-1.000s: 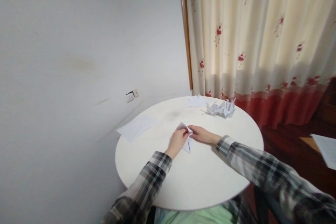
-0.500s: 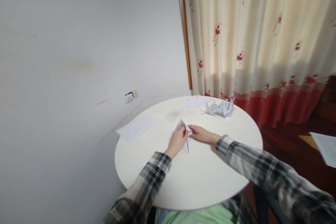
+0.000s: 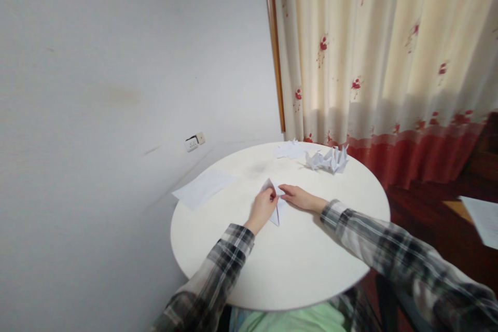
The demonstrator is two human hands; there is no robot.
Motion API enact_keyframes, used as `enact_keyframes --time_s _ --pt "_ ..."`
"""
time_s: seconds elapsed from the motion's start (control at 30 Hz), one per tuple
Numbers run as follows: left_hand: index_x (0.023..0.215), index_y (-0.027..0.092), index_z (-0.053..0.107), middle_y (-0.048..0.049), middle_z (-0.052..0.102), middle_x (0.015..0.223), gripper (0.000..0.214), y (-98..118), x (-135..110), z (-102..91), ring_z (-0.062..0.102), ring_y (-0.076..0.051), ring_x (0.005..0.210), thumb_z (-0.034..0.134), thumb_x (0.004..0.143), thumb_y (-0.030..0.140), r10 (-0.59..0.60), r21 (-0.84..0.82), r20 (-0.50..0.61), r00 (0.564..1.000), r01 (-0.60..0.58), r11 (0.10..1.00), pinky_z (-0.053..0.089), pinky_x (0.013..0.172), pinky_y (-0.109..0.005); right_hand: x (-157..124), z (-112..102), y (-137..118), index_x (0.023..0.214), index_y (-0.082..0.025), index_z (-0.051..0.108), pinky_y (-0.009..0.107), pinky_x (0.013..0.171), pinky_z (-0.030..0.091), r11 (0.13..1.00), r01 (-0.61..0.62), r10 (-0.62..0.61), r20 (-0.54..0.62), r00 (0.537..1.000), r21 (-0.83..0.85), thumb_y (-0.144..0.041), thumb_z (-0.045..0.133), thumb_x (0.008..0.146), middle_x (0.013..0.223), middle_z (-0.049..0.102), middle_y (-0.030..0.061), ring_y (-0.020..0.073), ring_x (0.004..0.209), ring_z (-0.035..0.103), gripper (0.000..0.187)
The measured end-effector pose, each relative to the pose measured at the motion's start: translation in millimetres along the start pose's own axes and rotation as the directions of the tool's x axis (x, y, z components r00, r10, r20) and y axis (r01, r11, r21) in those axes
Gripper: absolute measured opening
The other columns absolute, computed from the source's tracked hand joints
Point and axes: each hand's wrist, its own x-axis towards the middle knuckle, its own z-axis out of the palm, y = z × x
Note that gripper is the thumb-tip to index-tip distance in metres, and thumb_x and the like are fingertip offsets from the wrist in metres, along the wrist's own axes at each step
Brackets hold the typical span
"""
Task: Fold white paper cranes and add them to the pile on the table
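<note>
A partly folded sheet of white paper (image 3: 275, 216) lies near the middle of the round white table (image 3: 295, 264). My left hand (image 3: 263, 206) is closed on its left side, with thumb and fingers pinching a flap. From the right, my right hand (image 3: 296, 196) holds the flap's other side between thumb and fingertips. The paper's upper part stands up in a peak, while its lower end comes to a point toward me. My left hand hides part of the folds.
Several folded paper cranes (image 3: 330, 160) stand at the table's back right. Beside them lie white paper pieces (image 3: 288, 149). A flat paper sheet (image 3: 204, 188) rests at the left edge. The wall (image 3: 116, 176) borders the table's left; a curtain (image 3: 373, 62) hangs behind.
The flap between my hands has been bent over a little further to the right, and the peak sits slightly lower. Both hands have hardly shifted.
</note>
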Motion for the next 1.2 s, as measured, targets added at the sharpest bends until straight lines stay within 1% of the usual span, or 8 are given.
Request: enact_keyframes --time_s 0.27,0.43,0.57,0.7,0.8,0.93,1.0,1.2 --pt "0.085 0.014 0.06 -0.0058 0.062 0.082 0.016 2 -1 -4.5 0.058 -0.016 0.077 0.053 0.071 0.014 0.039 -0.011 0.047 0.998 -0.038 0.999 0.042 0.07 -0.026 1 2 3 0.107 -0.014 0.049 0.03 0.084 0.039 0.995 0.099 -0.099 -0.015 0.995 -0.026 -0.02 0.047 0.078 0.103 0.057 0.0086 0.0171 0.094 0.052 0.03" --pt "0.085 0.014 0.058 -0.005 0.061 0.083 0.021 2 -2 -7.1 0.057 -0.017 0.077 0.062 0.066 0.024 0.056 -0.062 0.105 0.993 -0.05 0.997 0.043 0.071 -0.027 -1 2 3 0.106 -0.014 0.05 0.03 0.083 0.038 0.994 0.088 -0.089 -0.022 0.996 -0.067 -0.014 0.043 0.079 0.101 0.058 0.0092 0.0167 0.093 0.052 0.028" --pt "0.087 0.013 0.056 -0.0054 0.06 0.086 0.028 2 -2 -6.9 0.056 -0.018 0.08 0.065 0.063 0.024 0.065 -0.081 0.126 0.99 -0.055 0.995 0.043 0.073 -0.029 -1 3 5 0.105 -0.013 0.051 0.03 0.082 0.038 0.993 0.071 -0.073 -0.019 0.997 -0.091 -0.011 0.043 0.078 0.1 0.058 0.0095 0.0167 0.092 0.052 0.028" --pt "0.091 0.013 0.056 -0.0061 0.059 0.09 0.029 8 -4 -10.8 0.056 -0.02 0.086 0.064 0.065 0.022 0.086 -0.047 0.126 0.988 -0.08 0.996 0.041 0.077 -0.029 -1 3 3 0.105 -0.015 0.051 0.03 0.083 0.037 0.995 0.057 -0.059 -0.017 0.998 -0.086 -0.011 0.042 0.077 0.102 0.058 0.009 0.0166 0.095 0.051 0.029" --pt "0.094 0.014 0.057 -0.007 0.058 0.093 0.033 13 -6 -15.0 0.055 -0.021 0.089 0.064 0.064 0.025 0.074 0.038 0.093 0.993 -0.077 0.996 0.04 0.077 -0.027 -1 2 1 0.106 -0.015 0.05 0.029 0.083 0.037 0.995 0.039 -0.042 -0.034 0.999 -0.09 -0.01 0.043 0.076 0.103 0.057 0.0087 0.0166 0.096 0.051 0.031" --pt "0.075 0.016 0.062 -0.0042 0.061 0.076 0.023 14 -8 -16.5 0.058 -0.019 0.073 0.062 0.065 0.037 -0.023 0.159 0.105 0.994 0.006 0.987 0.04 0.065 -0.026 -1 0 -1 0.104 -0.015 0.05 0.028 0.082 0.038 0.997 0.025 -0.029 -0.056 0.998 -0.072 -0.011 0.044 0.076 0.101 0.059 0.0076 0.0159 0.092 0.053 0.03" --pt "0.066 0.017 0.062 -0.0028 0.061 0.069 0.024 14 -8 -16.4 0.058 -0.018 0.069 0.06 0.065 0.04 -0.058 0.177 0.116 0.992 0.036 0.984 0.038 0.061 -0.025 -2 -1 -2 0.104 -0.016 0.051 0.027 0.08 0.039 0.998 0.007 -0.011 -0.065 0.998 -0.058 -0.011 0.045 0.075 0.1 0.059 0.0068 0.0157 0.091 0.054 0.03" --pt "0.061 0.017 0.062 0.0 0.061 0.064 0.025 15 -8 -18.8 0.057 -0.014 0.062 0.062 0.062 0.042 -0.121 0.168 0.105 0.987 0.102 0.98 0.033 0.054 -0.022 -3 -3 -3 0.102 -0.018 0.052 0.025 0.077 0.039 0.999 -0.014 0.012 -0.061 0.998 -0.043 -0.014 0.047 0.076 0.097 0.06 0.005 0.0153 0.087 0.055 0.027"
